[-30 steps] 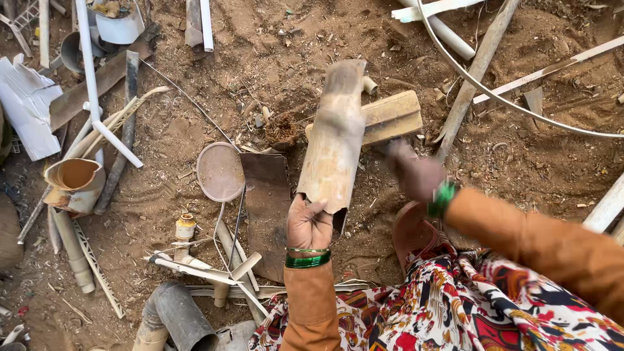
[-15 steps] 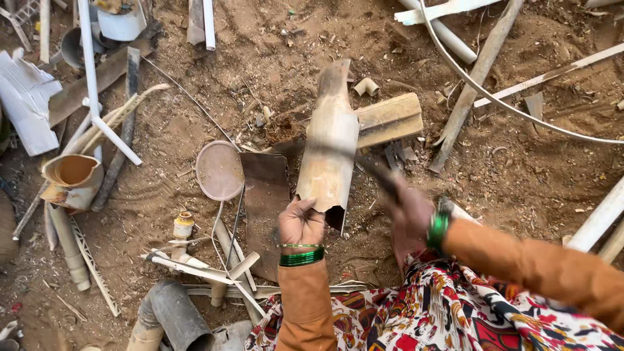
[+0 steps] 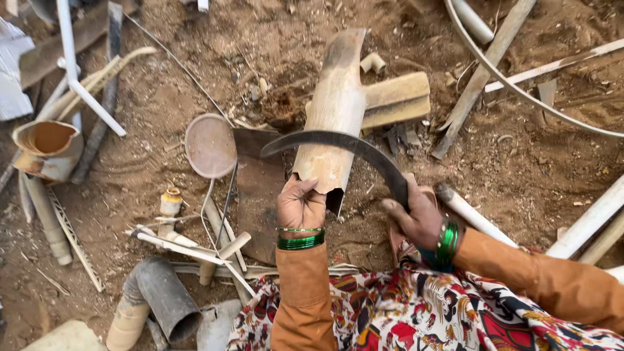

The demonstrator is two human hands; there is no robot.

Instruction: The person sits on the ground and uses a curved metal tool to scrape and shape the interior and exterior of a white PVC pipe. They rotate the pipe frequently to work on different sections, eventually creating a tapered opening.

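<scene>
A pale curved bark piece [image 3: 338, 123] is gripped at its near end by the left hand [image 3: 300, 205] and propped slanting off the dirt ground [image 3: 520, 169], its length exposed to the dark curved sickle [image 3: 351, 153], whose handle is enclosed by the right hand [image 3: 416, 218]. A wooden block [image 3: 398, 99] lies behind it; a round metal lid [image 3: 210, 145] and pipes [image 3: 156, 302] crowd the left.

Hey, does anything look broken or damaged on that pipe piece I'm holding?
Yes. The tan pipe piece in your left hand has a jagged, broken lower edge, with a notch beside your thumb. The sickle crosses it.
</scene>
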